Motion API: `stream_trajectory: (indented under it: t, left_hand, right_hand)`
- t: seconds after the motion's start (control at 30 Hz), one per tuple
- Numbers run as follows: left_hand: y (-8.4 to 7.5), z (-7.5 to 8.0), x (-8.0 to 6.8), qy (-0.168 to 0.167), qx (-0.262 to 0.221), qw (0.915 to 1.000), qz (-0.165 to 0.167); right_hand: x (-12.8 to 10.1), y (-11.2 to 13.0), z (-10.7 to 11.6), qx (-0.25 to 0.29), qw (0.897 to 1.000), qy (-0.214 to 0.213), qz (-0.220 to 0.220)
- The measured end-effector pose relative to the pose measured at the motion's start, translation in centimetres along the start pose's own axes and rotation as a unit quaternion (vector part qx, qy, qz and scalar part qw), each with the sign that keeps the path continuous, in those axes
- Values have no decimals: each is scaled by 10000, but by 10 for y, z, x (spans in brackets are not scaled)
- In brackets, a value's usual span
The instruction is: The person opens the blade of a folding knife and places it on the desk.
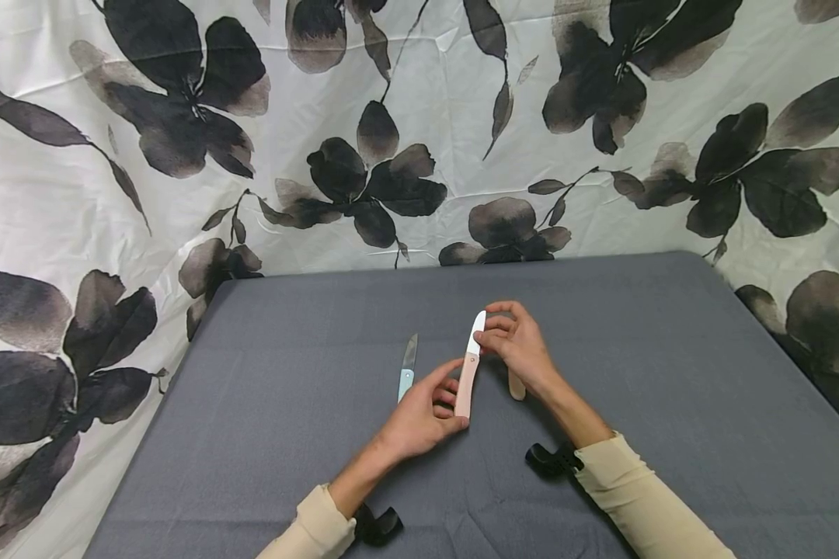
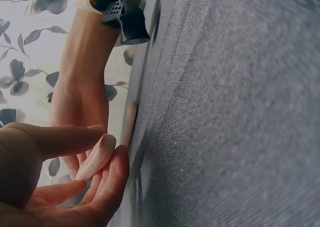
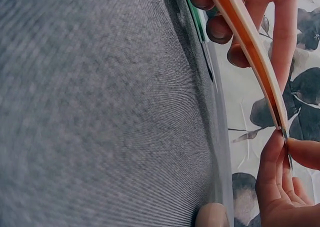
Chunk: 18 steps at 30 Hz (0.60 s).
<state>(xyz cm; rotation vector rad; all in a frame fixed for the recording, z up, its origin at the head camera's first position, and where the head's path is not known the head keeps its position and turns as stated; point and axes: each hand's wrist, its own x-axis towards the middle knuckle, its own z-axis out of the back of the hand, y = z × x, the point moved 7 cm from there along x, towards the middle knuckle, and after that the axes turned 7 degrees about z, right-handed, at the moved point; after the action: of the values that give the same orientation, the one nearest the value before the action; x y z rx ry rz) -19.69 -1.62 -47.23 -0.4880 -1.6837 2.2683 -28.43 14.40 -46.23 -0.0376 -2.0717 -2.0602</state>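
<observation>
Both hands' fingers grip pink knife (image 1: 468, 376), left hand (image 1: 422, 415) handle, right hand (image 1: 520, 345) blade, pointing away.

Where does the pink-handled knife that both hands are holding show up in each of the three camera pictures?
Head view: the pink-handled knife is at the centre, above the grey tablecloth, between the left hand and the right hand.
Left wrist view: only its handle end shows, at lower left.
Right wrist view: it runs from the top edge down the right side.
Shared landmark: the grey tablecloth.
</observation>
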Motion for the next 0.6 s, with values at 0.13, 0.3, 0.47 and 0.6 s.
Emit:
stream_trajectory:
  t: [0.13,0.3,0.47,0.6]
  left_hand:
    - [-1,-3,-1,40,115,9999,-87]
    - [-3,-4,-1,-37,331,9993,-161]
    - [-5,-3,-1,-131,593,9980,-157]
    - [-4,-2,0,-146,742,9970,-141]
  right_hand:
    - [1,-3,-1,-163,9998,46,-140]
    - [2,-6,-2,-342,9989,83,-315]
    - [4,-9,-5,-377,9983,115,-432]
    - [6,-12,-7,-447,9976,151,-514]
